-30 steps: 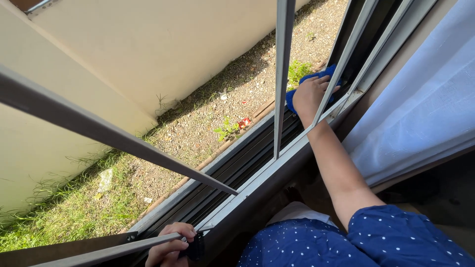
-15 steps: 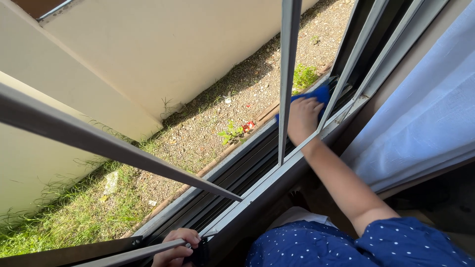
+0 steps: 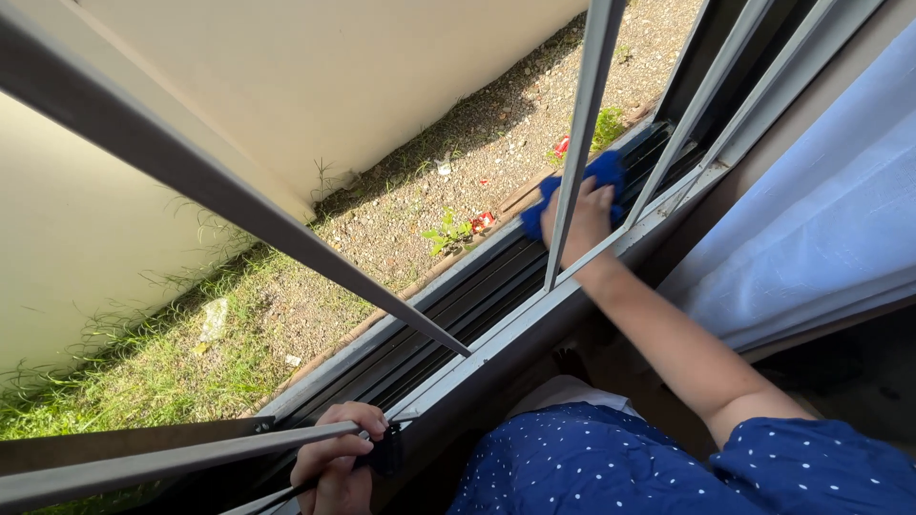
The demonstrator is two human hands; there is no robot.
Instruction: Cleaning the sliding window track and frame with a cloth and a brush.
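My right hand reaches out through the grey window bars and presses a blue cloth onto the dark sliding-window track. A vertical grille bar crosses in front of the hand and cloth. My left hand is at the bottom of the view, fingers curled around a horizontal grey bar next to a small black fitting. My sleeves are dark blue with white dots.
Outside and below lie gravel, grass, small weeds and red litter beside a beige wall. A diagonal grey bar crosses the view. A white curtain hangs on the right.
My right hand has slid the blue cloth leftward along the track, away from the frame's corner. The left hand keeps its grip on the bar. The view has shifted slightly.
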